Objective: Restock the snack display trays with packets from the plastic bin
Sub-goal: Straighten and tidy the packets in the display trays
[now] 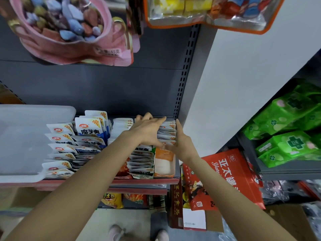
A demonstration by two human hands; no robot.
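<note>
On the shelf, a row of white snack packets (167,132) stands in the far end of an orange display tray (164,165), whose near end shows a bare white floor. My left hand (147,130) lies over the left side of that row with fingers spread. My right hand (180,141) presses against the right side of the same packets, thumb raised along the tray wall. Left of it, a second tray of white packets (141,161) is partly hidden by my left forearm. A translucent plastic bin (22,141) sits at the shelf's left, with blue-and-white packets (90,132) piled beside it.
Pink candy bags (69,32) and a clear orange-edged bag (208,13) hang overhead. The grey upright (184,72) and white wall bound the shelf on the right. Red boxes (225,176) lean on the floor. Green packs (288,126) fill the right-hand shelf.
</note>
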